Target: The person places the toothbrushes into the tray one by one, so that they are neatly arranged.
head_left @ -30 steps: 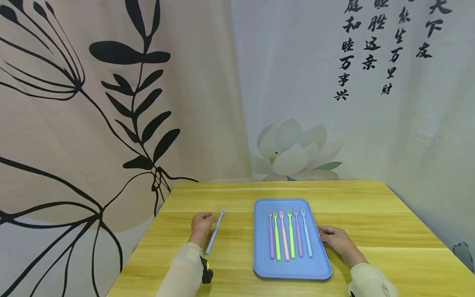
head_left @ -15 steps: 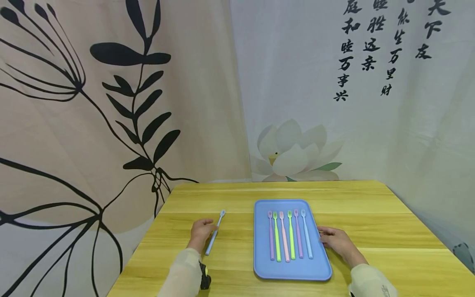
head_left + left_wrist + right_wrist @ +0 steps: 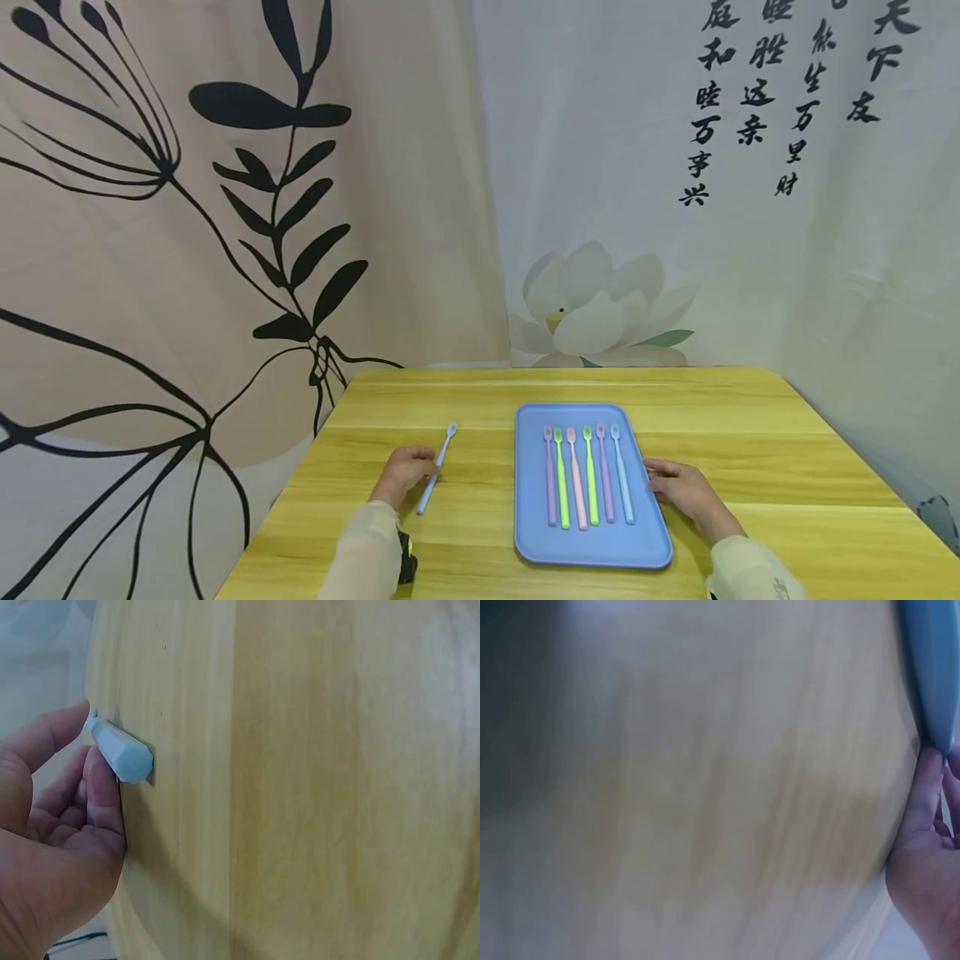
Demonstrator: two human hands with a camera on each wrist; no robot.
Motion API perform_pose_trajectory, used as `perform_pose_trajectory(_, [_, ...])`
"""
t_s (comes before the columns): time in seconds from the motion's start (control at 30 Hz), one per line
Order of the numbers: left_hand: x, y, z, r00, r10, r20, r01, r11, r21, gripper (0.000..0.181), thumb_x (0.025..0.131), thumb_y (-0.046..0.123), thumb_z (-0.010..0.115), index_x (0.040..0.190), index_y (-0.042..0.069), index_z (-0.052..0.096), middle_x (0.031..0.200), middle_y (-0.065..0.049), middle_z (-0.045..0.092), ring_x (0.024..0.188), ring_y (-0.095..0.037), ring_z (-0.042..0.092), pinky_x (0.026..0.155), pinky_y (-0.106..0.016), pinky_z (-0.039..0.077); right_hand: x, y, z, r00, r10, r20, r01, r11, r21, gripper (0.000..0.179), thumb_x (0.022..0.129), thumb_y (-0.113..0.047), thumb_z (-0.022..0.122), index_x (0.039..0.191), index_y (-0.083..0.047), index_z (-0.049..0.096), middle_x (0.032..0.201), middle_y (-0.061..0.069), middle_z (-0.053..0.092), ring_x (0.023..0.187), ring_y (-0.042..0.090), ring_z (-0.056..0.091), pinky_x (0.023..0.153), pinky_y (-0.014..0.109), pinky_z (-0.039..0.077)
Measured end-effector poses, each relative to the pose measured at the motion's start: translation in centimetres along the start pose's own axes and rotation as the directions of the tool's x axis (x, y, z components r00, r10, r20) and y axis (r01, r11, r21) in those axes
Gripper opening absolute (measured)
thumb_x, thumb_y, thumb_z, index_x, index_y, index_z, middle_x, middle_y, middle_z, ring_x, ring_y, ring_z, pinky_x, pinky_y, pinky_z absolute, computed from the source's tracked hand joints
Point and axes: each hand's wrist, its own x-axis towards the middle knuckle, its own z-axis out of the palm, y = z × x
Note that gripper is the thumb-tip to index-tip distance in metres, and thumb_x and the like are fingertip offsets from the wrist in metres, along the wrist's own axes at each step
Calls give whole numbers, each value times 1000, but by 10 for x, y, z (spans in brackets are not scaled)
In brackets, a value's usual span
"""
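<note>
A blue toothbrush (image 3: 437, 469) lies aslant on the table, left of the tray, head pointing away. My left hand (image 3: 406, 473) is beside it, fingertips reaching over the handle. In the left wrist view, the thumb and fingers of my left hand (image 3: 64, 817) stand apart around the far part of the toothbrush (image 3: 126, 756), fingers close against its side. My right hand (image 3: 684, 490) touches the right rim of the blue tray (image 3: 592, 548) with extended fingers. In the right wrist view, the fingertips of my right hand (image 3: 922, 847) meet the tray's edge (image 3: 934, 667).
Several toothbrushes lie in a row on the tray, among them a pink toothbrush (image 3: 576, 479), a green toothbrush (image 3: 590, 477) and a light blue toothbrush (image 3: 622, 475). Beneath everything is a wooden table (image 3: 480, 392), with a printed curtain (image 3: 420, 208) hanging behind its far edge.
My left hand has moved slightly right and down, its fingertips now over the blue toothbrush handle. The toothbrush, tray and right hand stay in place; the head view has shifted slightly.
</note>
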Motion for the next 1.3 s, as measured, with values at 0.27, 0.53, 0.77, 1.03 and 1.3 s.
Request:
perform_pose_trajectory(0.27, [-2, 4, 0, 1000, -11, 29, 9, 998, 68, 36, 81, -4, 75, 116, -11, 66, 107, -20, 67, 87, -23, 61, 77, -35, 52, -1, 1, 1, 1000, 7, 2, -7, 1000, 8, 47, 92, 1, 61, 136, 13, 51, 131, 31, 55, 109, 32, 62, 83, 37, 56])
perform_pose_trajectory(0.53, [3, -1, 4, 1000, 30, 8, -30, 993, 117, 34, 79, -3, 75, 111, -11, 68, 100, -17, 69, 89, -25, 62, 78, -37, 53, -2, -1, 0, 1000, 13, 0, -13, 1000, 5, 47, 91, 0, 62, 136, 12, 51, 131, 31, 55, 109, 31, 62, 82, 36, 56])
perform_pose_trajectory(0.77, [2, 0, 8, 999, 45, -30, -39, 985, 170, 29, 79, -3, 75, 108, -9, 70, 97, -14, 70, 87, -26, 63, 76, -40, 53, -1, 0, -1, 1000, 23, -3, -23, 1000, -3, 48, 91, -1, 62, 136, 11, 52, 128, 30, 58, 105, 28, 63, 81, 35, 56])
perform_pose_trajectory(1.03, [-4, 7, 13, 993, 67, -95, -41, 968, 249, 24, 79, -1, 73, 103, -5, 73, 95, -14, 69, 82, -26, 61, 71, -40, 53, 0, -1, -1, 1000, 23, -4, -23, 1000, 2, 48, 91, -1, 62, 136, 11, 52, 128, 30, 58, 105, 27, 63, 81, 35, 56])
perform_pose_trajectory(1.3, [-4, 9, 17, 990, 64, -123, -25, 954, 299, 21, 79, 0, 71, 100, -4, 75, 93, -13, 70, 80, -26, 60, 70, -40, 52, -1, -2, 0, 1000, 27, -2, -27, 1000, 2, 48, 91, -1, 62, 136, 11, 52, 129, 31, 57, 105, 28, 63, 82, 36, 56])
